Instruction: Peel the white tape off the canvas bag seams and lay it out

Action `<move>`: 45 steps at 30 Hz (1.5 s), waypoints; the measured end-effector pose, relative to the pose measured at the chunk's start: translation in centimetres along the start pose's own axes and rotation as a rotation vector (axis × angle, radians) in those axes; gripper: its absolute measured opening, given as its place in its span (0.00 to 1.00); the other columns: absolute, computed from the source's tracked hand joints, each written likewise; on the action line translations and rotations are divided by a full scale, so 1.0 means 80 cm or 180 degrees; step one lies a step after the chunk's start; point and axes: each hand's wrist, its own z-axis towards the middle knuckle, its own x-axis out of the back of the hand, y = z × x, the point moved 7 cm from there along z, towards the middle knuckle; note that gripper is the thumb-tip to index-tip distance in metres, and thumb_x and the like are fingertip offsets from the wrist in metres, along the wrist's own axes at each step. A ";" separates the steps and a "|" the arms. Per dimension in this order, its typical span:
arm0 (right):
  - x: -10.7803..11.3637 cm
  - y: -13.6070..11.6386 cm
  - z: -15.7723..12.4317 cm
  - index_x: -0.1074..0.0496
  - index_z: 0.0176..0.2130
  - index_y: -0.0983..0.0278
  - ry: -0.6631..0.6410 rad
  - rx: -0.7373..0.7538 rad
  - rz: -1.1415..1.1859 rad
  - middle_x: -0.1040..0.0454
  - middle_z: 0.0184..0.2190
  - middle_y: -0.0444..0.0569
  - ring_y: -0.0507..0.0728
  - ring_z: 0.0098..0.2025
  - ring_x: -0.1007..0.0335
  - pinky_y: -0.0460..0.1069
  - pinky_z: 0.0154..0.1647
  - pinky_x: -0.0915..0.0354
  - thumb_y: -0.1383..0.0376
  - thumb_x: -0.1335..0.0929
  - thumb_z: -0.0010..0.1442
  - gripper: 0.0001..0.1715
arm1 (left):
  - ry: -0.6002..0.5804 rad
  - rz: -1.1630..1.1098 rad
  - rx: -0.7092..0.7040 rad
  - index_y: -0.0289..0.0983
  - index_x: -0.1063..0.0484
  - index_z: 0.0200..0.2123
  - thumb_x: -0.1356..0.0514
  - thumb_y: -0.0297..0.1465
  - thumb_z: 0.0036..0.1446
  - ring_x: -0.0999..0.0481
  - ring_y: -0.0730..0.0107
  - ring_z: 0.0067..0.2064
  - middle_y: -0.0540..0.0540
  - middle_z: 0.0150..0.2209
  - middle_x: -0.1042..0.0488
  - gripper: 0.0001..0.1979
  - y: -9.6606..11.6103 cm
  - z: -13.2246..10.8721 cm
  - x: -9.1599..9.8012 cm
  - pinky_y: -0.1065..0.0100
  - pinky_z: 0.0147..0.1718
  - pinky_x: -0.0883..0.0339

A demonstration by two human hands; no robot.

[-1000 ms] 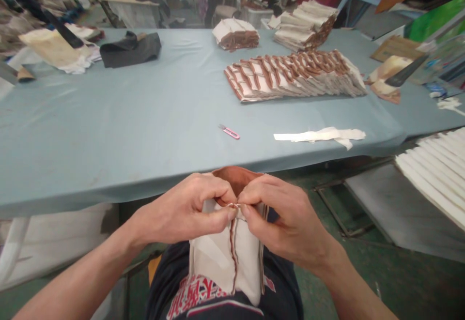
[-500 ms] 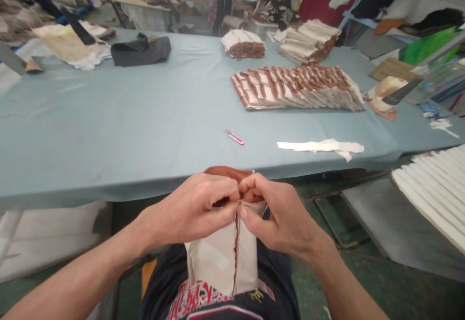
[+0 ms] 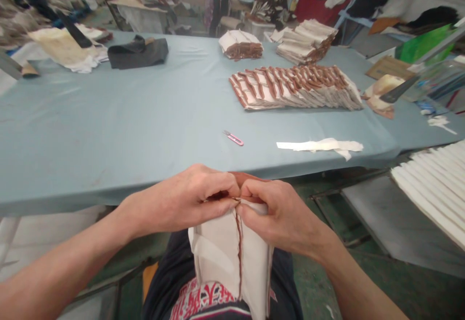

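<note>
A white fabric piece (image 3: pixel 221 254) with a brown seam down its middle hangs over my lap, below the table's front edge. My left hand (image 3: pixel 189 201) and my right hand (image 3: pixel 279 216) both pinch its top edge, fingertips meeting at the seam. A brown lining shows just behind my knuckles. Small pink thread snips (image 3: pixel 234 139) lie on the blue-grey table (image 3: pixel 109 116) a little beyond my hands.
A fanned row of white and brown pieces (image 3: pixel 296 87) lies at the right middle of the table, with two more stacks (image 3: pixel 241 45) behind. A white fabric strip (image 3: pixel 319 145) lies near the front edge. A black cloth (image 3: pixel 138 52) sits far left. White panels (image 3: pixel 436 184) are stacked at right.
My hands have closed tighter together over the top edge, hiding more of the brown lining. The fabric has dropped slightly and spread wider on my lap.
</note>
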 end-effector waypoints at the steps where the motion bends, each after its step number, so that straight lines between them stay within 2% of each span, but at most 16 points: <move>1: 0.000 0.001 0.000 0.42 0.24 0.60 0.0015 0.0000 -0.0051 0.40 0.20 0.37 0.49 0.23 0.45 0.47 0.27 0.52 0.71 0.34 0.55 0.13 | -0.0068 0.0048 0.0009 0.36 0.26 0.35 0.43 0.25 0.67 0.30 0.76 0.27 0.51 0.28 0.25 0.07 0.001 0.001 0.001 0.74 0.28 0.41; 4: -0.003 0.000 0.001 0.42 0.25 0.60 0.0001 0.0018 -0.0216 0.37 0.21 0.39 0.50 0.25 0.43 0.48 0.29 0.52 0.70 0.34 0.55 0.13 | -0.0165 0.0274 -0.0034 0.36 0.27 0.35 0.44 0.23 0.66 0.31 0.76 0.25 0.51 0.27 0.26 0.08 0.008 0.005 0.002 0.73 0.27 0.42; 7: -0.005 0.000 0.005 0.41 0.25 0.60 0.0015 0.0020 -0.0292 0.31 0.24 0.43 0.52 0.27 0.38 0.49 0.30 0.51 0.69 0.34 0.56 0.12 | -0.0089 0.0671 -0.0235 0.36 0.29 0.33 0.45 0.23 0.67 0.31 0.76 0.26 0.50 0.27 0.26 0.09 0.016 0.008 0.001 0.73 0.27 0.42; 10: -0.001 0.003 0.010 0.43 0.24 0.60 0.0134 -0.0083 -0.0098 0.34 0.21 0.40 0.51 0.25 0.42 0.49 0.29 0.52 0.69 0.33 0.55 0.14 | 0.0077 0.1413 -0.0556 0.37 0.30 0.34 0.47 0.24 0.71 0.29 0.73 0.27 0.48 0.29 0.25 0.11 0.020 0.007 -0.002 0.71 0.27 0.39; 13: 0.003 0.010 0.011 0.44 0.24 0.60 0.0143 -0.0173 0.0508 0.40 0.20 0.38 0.50 0.24 0.46 0.47 0.27 0.51 0.70 0.34 0.52 0.14 | 0.0291 0.2054 -0.1027 0.37 0.30 0.36 0.50 0.24 0.73 0.27 0.69 0.29 0.46 0.29 0.24 0.13 0.023 0.000 -0.008 0.70 0.28 0.35; 17: -0.009 0.027 0.005 0.40 0.25 0.60 -0.0369 -0.0599 0.1849 0.43 0.19 0.37 0.49 0.22 0.49 0.45 0.22 0.52 0.66 0.34 0.51 0.08 | 0.0260 0.2208 -0.1450 0.36 0.30 0.43 0.56 0.25 0.75 0.23 0.67 0.29 0.44 0.31 0.22 0.16 0.027 -0.001 -0.014 0.69 0.30 0.28; 19: -0.018 0.035 0.000 0.39 0.25 0.60 -0.0576 -0.0829 0.2486 0.44 0.19 0.36 0.48 0.21 0.51 0.44 0.20 0.52 0.62 0.34 0.52 0.08 | 0.0211 0.2209 -0.1614 0.35 0.30 0.44 0.58 0.24 0.75 0.23 0.67 0.29 0.44 0.30 0.22 0.16 0.031 0.001 -0.015 0.69 0.29 0.27; 24: -0.029 0.049 -0.003 0.38 0.24 0.61 -0.0436 -0.1025 0.3135 0.43 0.18 0.37 0.48 0.21 0.51 0.44 0.20 0.52 0.59 0.33 0.53 0.12 | 0.0113 0.2327 -0.1778 0.35 0.32 0.47 0.54 0.22 0.73 0.22 0.66 0.28 0.43 0.31 0.20 0.12 0.031 0.011 -0.020 0.67 0.29 0.26; 28: -0.028 0.050 -0.010 0.39 0.24 0.60 -0.0381 -0.1096 0.2987 0.45 0.18 0.35 0.47 0.20 0.54 0.43 0.19 0.55 0.62 0.34 0.51 0.08 | 0.0290 0.1974 -0.1598 0.37 0.34 0.49 0.51 0.23 0.72 0.21 0.67 0.31 0.43 0.34 0.19 0.09 0.027 0.011 -0.025 0.69 0.30 0.27; 31: -0.010 0.044 -0.018 0.37 0.25 0.61 -0.0168 -0.0790 0.2456 0.44 0.18 0.35 0.47 0.19 0.52 0.44 0.19 0.55 0.66 0.35 0.52 0.06 | 0.0437 0.1211 -0.0990 0.37 0.35 0.49 0.46 0.22 0.69 0.21 0.70 0.33 0.46 0.35 0.21 0.09 0.021 0.012 -0.021 0.72 0.33 0.29; 34: 0.009 0.033 -0.025 0.36 0.25 0.62 0.0084 -0.0362 0.2011 0.40 0.19 0.36 0.47 0.20 0.49 0.44 0.20 0.53 0.69 0.35 0.53 0.06 | 0.0272 0.0618 -0.0339 0.36 0.33 0.48 0.44 0.24 0.66 0.24 0.73 0.32 0.49 0.35 0.23 0.08 0.017 0.015 -0.019 0.74 0.33 0.31; 36: 0.017 0.027 -0.028 0.35 0.26 0.63 0.0240 -0.0137 0.1728 0.38 0.20 0.37 0.46 0.20 0.46 0.44 0.21 0.51 0.71 0.36 0.53 0.06 | 0.0023 0.0408 -0.0190 0.36 0.31 0.46 0.45 0.26 0.69 0.25 0.75 0.32 0.50 0.35 0.23 0.05 0.018 0.019 -0.021 0.74 0.33 0.32; 39: 0.021 0.022 -0.030 0.33 0.26 0.64 0.0422 0.0043 0.1411 0.36 0.20 0.38 0.46 0.21 0.44 0.44 0.22 0.50 0.72 0.36 0.53 0.06 | -0.0206 0.0710 -0.0418 0.36 0.30 0.39 0.51 0.28 0.75 0.28 0.74 0.29 0.51 0.30 0.26 0.12 0.019 0.025 -0.027 0.73 0.31 0.35; 42: 0.016 0.024 -0.029 0.34 0.25 0.63 0.0513 0.0067 0.1549 0.39 0.19 0.36 0.46 0.20 0.48 0.44 0.21 0.51 0.70 0.36 0.55 0.08 | 0.0229 0.1520 -0.1010 0.37 0.31 0.34 0.53 0.29 0.76 0.34 0.71 0.25 0.51 0.25 0.30 0.17 0.018 0.024 -0.034 0.68 0.27 0.40; 45: 0.010 0.031 -0.028 0.36 0.24 0.62 0.0620 0.0023 0.1602 0.40 0.19 0.37 0.47 0.21 0.48 0.45 0.22 0.49 0.69 0.36 0.56 0.10 | 0.0621 0.1748 -0.1258 0.37 0.33 0.32 0.55 0.30 0.77 0.36 0.69 0.24 0.51 0.23 0.32 0.19 0.005 0.018 -0.042 0.67 0.25 0.43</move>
